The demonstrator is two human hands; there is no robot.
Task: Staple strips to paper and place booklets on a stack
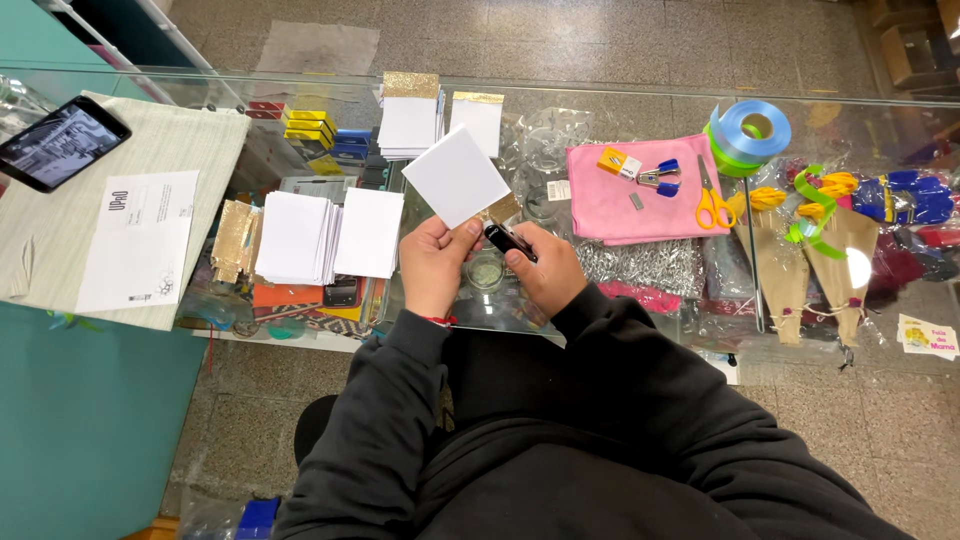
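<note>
I see the glass worktop [620,95], smooth and see-through, carrying stacks of white cards [325,235]. Above it my left hand [432,265] is raised, fingers pinched on a flat white square card [456,176]. My right hand [545,270] curls around a small glossy black tool [508,239], possibly a stapler.

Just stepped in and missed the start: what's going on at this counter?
A person in a black sweatshirt works over a glass counter. The left hand holds up a square white card; the right hand grips a small black tool at the card's lower corner. Stacks of white cards lie to the left, yellow-handled scissors to the right.
</note>
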